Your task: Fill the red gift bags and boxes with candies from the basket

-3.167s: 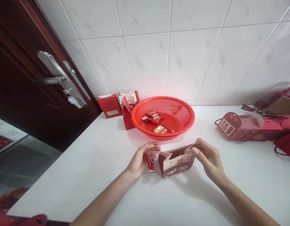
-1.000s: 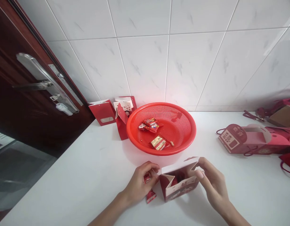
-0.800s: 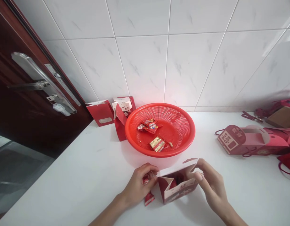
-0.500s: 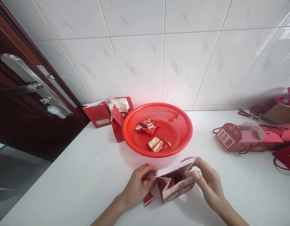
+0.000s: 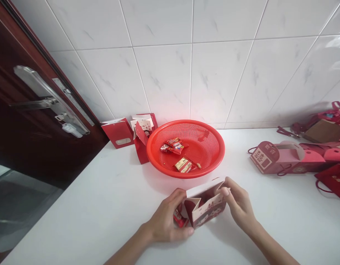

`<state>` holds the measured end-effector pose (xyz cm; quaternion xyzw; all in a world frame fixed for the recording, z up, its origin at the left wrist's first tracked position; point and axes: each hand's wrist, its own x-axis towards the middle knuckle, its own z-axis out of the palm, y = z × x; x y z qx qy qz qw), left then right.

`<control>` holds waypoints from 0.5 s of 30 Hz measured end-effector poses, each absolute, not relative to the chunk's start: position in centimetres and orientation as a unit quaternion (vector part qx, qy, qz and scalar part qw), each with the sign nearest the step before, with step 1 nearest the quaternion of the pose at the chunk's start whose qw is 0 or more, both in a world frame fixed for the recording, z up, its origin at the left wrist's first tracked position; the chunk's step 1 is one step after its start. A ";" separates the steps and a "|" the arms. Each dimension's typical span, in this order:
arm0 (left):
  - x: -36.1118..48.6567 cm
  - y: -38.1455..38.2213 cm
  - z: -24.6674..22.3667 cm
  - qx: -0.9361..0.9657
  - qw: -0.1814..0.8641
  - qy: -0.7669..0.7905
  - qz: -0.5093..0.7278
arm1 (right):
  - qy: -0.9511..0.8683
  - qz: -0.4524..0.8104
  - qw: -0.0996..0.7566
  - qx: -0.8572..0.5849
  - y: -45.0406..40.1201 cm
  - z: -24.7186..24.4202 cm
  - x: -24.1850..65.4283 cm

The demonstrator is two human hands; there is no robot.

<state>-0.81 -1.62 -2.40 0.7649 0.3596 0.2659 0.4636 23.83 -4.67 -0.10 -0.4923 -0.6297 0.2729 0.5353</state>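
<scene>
From where I stand, the white bench (image 5: 103, 198) takes up most of the view, with a red plastic colander (image 5: 214, 145) on it. Pink gift boxes (image 5: 277, 158) line the right side and red card boxes (image 5: 118, 133) the left. In front of the colander, an open-topped gift box (image 5: 210, 211) sits between the person's hands. The right hand (image 5: 238, 206) pinches its right end, thumb in front, fingers behind. The left hand (image 5: 167, 217) curves around the other end, thumb and forefinger spread; I can't tell whether its hidden fingers grip the red-wrapped sweet (image 5: 180, 218) inside that curve. I'd judge the step as steadying the box for filling. The next move calls for a firm hold on the sweet and an unfolded left side flap.
</scene>
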 end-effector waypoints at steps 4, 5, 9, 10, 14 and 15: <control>-0.5 -1.6 -2.9 0.775 0.461 0.345 0.261 | -0.631 0.273 0.541 -0.485 -4.6 0.1 23.7; -0.5 -1.6 -3.0 0.773 0.464 0.342 0.264 | -0.631 0.274 0.541 -0.483 -4.6 0.1 23.7; -0.5 -1.7 -3.1 0.766 0.484 0.330 0.264 | -0.638 0.269 0.547 -0.470 -4.4 0.1 23.8; -0.5 -1.7 -3.0 0.761 0.493 0.332 0.259 | -0.641 0.266 0.549 -0.466 -4.4 0.1 23.9; -0.6 -1.6 -2.7 0.760 0.493 0.331 0.263 | -0.668 0.268 0.537 -0.440 -4.4 0.1 24.3; -0.7 -1.5 -2.7 0.768 0.478 0.326 0.274 | -0.679 0.276 0.525 -0.433 -4.4 0.2 24.4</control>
